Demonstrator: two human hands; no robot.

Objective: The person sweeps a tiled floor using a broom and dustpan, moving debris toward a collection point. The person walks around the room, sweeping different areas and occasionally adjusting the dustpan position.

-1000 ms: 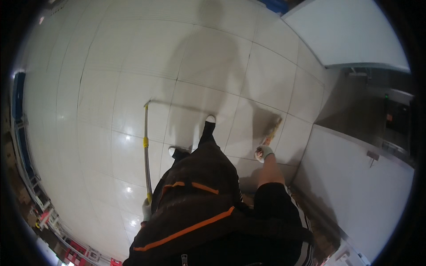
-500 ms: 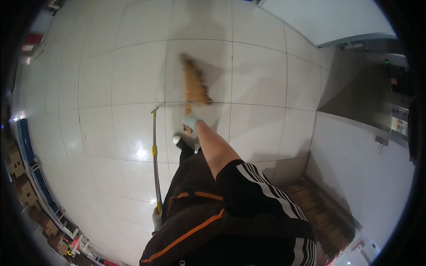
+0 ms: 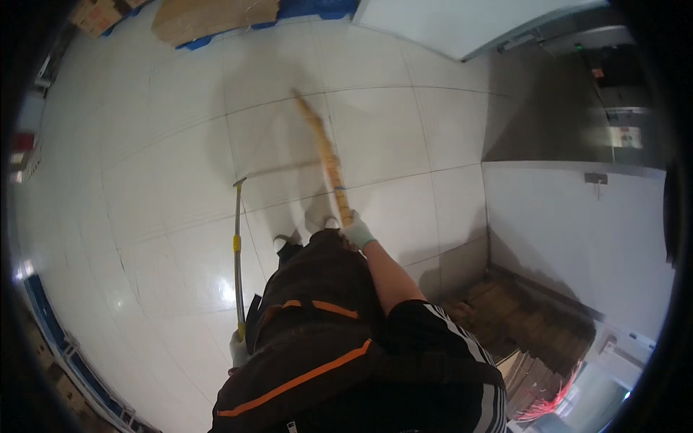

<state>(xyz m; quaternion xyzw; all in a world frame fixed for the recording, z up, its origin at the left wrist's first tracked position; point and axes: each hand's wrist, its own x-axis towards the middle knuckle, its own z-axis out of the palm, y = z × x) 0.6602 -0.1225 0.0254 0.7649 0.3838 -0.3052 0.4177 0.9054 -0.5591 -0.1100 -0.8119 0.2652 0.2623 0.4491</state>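
Note:
My gloved right hand [image 3: 357, 232] is wrapped round the banded handle of a straw broom [image 3: 330, 160]. The broom slants away over the tiles, its narrow side toward me and its far end blurred. It has a thin blue tie near the handle. Low at my left side, my gloved left hand [image 3: 238, 350] grips a long metal pole [image 3: 237, 270] with yellow fittings. A small flat crosspiece caps the pole's far end; what tool it is I cannot tell. My dark apron [image 3: 317, 289] hides part of the floor, and two light shoe tips show beyond it.
Flattened cardboard [image 3: 209, 22] lies on a blue pallet [image 3: 314, 9] at the far edge. White panels [image 3: 556, 216] and a dark metal surface [image 3: 556, 123] bound the right side. Stacked brown cardboard [image 3: 520, 317] stands at lower right. Shelving with boxes [image 3: 68, 390] lines the lower left.
My right hand has moved right and closer to my body, and the broom has turned from its broad face to its narrow side. The pallet has come into view.

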